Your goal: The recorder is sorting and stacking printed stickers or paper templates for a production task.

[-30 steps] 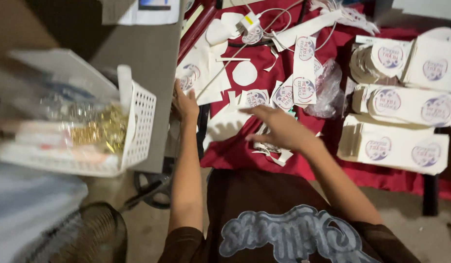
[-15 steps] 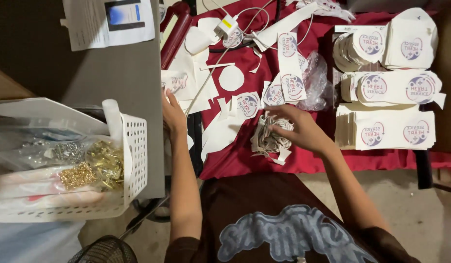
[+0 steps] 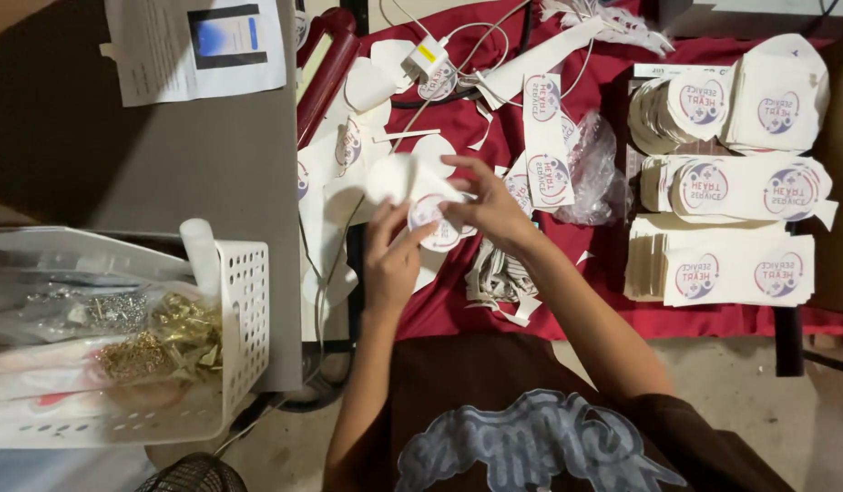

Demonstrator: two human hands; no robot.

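Both hands meet over the red cloth (image 3: 458, 301) on the table. My left hand (image 3: 391, 260) and my right hand (image 3: 488, 208) pinch the same round white sticker (image 3: 435, 223) with a printed red and blue emblem, along with curled white backing paper (image 3: 391, 175) at its top left. Right below my right wrist lies a heap of white paper offcuts (image 3: 501, 278). A cut strip with two more emblems (image 3: 544, 141) lies just beyond my right hand.
Stacks of printed sheets (image 3: 722, 260) and round stickers (image 3: 690, 105) fill the right side. A white plastic basket (image 3: 244, 319) with gold and silver items in bags sits at left. A printed paper (image 3: 198, 46), a white charger with cable (image 3: 421, 59) and a crumpled clear bag (image 3: 592, 169) lie farther back.
My right hand left the offcut heap and rose to the middle. My left hand came off the table edge to join it on a sticker. The view shifted.
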